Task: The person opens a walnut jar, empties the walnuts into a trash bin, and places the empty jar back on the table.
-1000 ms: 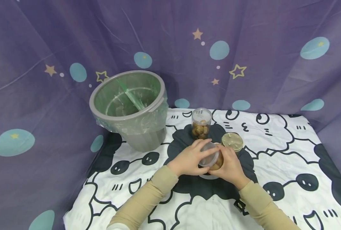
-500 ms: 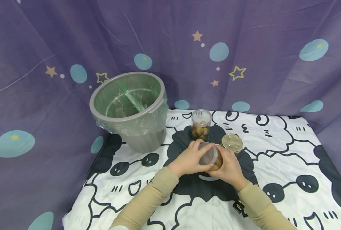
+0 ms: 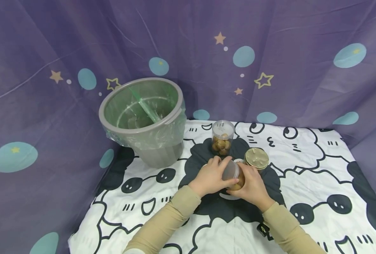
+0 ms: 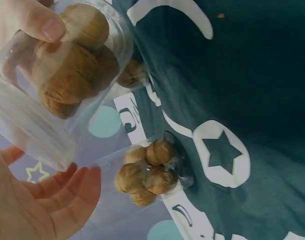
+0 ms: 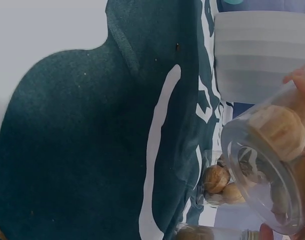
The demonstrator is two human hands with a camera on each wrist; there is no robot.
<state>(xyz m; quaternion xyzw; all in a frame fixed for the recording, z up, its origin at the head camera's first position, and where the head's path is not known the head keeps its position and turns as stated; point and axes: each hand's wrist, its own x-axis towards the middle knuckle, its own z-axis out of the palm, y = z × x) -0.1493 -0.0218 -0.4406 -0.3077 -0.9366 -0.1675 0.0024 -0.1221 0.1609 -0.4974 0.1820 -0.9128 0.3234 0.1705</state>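
A clear plastic jar of walnuts (image 4: 72, 65) is held tilted over the dark patch of the cloth, its lid end towards the left. My right hand (image 3: 250, 184) grips the jar's body, fingers and thumb round its side. At the other end, my left hand (image 3: 211, 177) has thumb and fingers curled about the translucent lid (image 3: 229, 170). Through the wall in the right wrist view, walnuts (image 5: 280, 132) lie inside near the jar's base. Behind the hands stands a second clear jar (image 3: 222, 137), partly filled with walnuts. A gold-lidded jar (image 3: 256, 158) is just beyond my right hand.
A grey bin (image 3: 156, 151) lined with a clear bag stands at the back left. White cloth with black cartoon drawings (image 3: 305, 176) covers the table. A purple curtain (image 3: 188, 46) hangs behind. A small black item (image 3: 263, 229) lies by the right sleeve.
The held jar has tipped further onto its side, its lid turning from facing up to facing left. My left hand's fingers have shifted round the lid.
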